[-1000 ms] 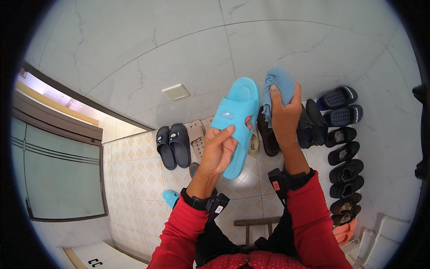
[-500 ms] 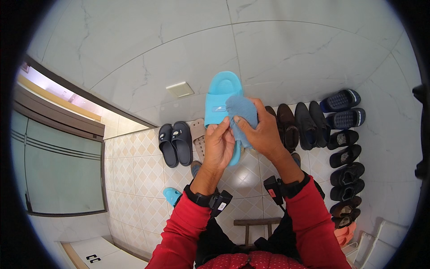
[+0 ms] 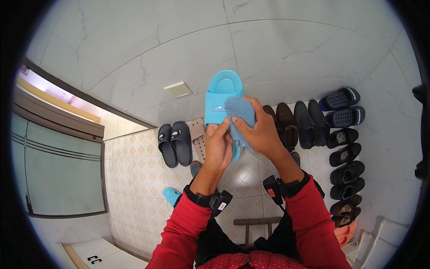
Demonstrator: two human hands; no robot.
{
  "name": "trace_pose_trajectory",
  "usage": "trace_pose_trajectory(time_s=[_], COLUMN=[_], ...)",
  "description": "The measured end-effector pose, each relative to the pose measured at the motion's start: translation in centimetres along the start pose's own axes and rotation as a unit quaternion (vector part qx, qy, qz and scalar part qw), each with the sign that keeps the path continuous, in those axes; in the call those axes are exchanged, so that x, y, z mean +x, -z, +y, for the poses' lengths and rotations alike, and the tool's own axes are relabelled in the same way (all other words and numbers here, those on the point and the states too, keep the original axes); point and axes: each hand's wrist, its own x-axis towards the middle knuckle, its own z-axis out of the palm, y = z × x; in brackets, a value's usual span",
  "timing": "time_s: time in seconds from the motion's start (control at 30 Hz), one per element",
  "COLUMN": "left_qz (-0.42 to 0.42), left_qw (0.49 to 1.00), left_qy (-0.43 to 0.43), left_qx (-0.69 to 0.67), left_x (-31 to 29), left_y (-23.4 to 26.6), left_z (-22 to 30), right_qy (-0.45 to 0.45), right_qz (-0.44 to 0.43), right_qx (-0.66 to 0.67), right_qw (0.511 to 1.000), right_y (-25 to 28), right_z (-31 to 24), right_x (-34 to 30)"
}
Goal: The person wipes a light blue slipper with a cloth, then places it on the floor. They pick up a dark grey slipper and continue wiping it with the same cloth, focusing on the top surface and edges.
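A light-blue slipper [image 3: 215, 114] is held up in front of me, toe end away and its strap facing up. My left hand [image 3: 218, 145] grips it around the heel half, thumb on top. In my right hand [image 3: 264, 134] is a folded grey-blue cloth [image 3: 241, 112], pressed against the right side of the slipper's strap. The cloth hides part of the strap and the right edge of the sole. Another light-blue slipper [image 3: 171, 195] lies on the floor left of my left forearm, partly hidden by it.
Dark slippers [image 3: 181, 143] and a beige slipper [image 3: 198, 136] stand by the wall at left. Brown shoes [image 3: 286, 125], dark grey shoes [image 3: 306, 127] and several more pairs line the right side. A wooden stool [image 3: 255, 222] is between my legs; a glass-panelled door [image 3: 58, 166] is at far left.
The slipper and cloth have shifted very slightly. My right hand has moved a little to the left with the cloth, and both hands keep their hold.
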Motion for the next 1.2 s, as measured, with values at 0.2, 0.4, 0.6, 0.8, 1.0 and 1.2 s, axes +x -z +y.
trace_pose_trajectory(time_s=[0.2, 0.4, 0.6, 0.8, 1.0, 1.2], left_qz=[-0.049, -0.079, -0.018, 0.066, -0.151, -0.050], left_qw=[0.998, 0.994, 0.985, 0.991, 0.959, 0.976], left_qy=[0.034, 0.073, -0.011, 0.060, 0.210, 0.185], left_qx=[-0.020, -0.026, 0.170, 0.101, -0.118, -0.102], left_x=[-0.2, -0.3, -0.8, 0.1, -2.0, -0.7], left_y=[0.5, -0.4, 0.6, 1.5, -2.4, -1.8], left_z=[0.2, 0.7, 4.3, 2.7, 1.3, 1.5], right_qy=[0.007, -0.100, -0.148, -0.174, -0.243, -0.082], right_qz=[0.006, 0.011, 0.059, 0.053, 0.003, 0.139], right_qx=[0.021, 0.221, 0.334, 0.463, 0.512, 0.322], right_qw=[1.000, 0.970, 0.929, 0.868, 0.824, 0.933], right_y=[0.1, 2.2, 6.0, 6.5, 5.5, 3.0], right_z=[0.8, 0.8, 0.0, 0.7, 1.2, 0.3], right_x=[0.3, 1.2, 1.1, 1.2, 1.4, 2.3])
